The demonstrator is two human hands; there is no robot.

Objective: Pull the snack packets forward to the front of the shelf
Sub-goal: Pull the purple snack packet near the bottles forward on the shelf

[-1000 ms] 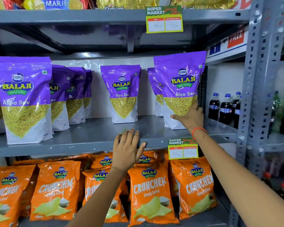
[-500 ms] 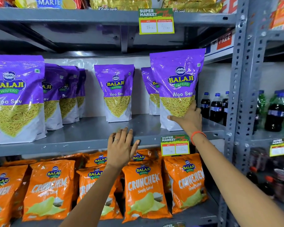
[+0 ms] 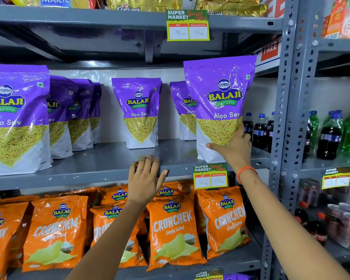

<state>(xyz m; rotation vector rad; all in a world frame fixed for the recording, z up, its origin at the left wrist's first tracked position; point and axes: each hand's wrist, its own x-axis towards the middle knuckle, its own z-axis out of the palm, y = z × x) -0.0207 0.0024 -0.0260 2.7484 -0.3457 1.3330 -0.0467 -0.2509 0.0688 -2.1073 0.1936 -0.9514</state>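
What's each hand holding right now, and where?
Right hand grips the front Aloo Sev packet at its lower right edge. Left hand holds nothing, resting on the shelf.

Right hand (image 3: 233, 147) raised, fingers curled gripping; left hand (image 3: 144, 179) flat, spread.

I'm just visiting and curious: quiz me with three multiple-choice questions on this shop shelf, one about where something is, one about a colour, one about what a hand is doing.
1. Where does the left hand rest?
A. on the front edge of the middle shelf
B. on a cola bottle
C. on the top shelf

2. What colour are the Crunchem packets below?
A. green
B. orange
C. purple

3. What is the right hand doing?
A. hanging free
B. pointing at a price tag
C. gripping the purple Aloo Sev packet

Answers: 1 A, its fingers lie on the grey ledge; 2 B, the bags are orange; 3 C, its thumb and fingers clasp the packet's lower part.
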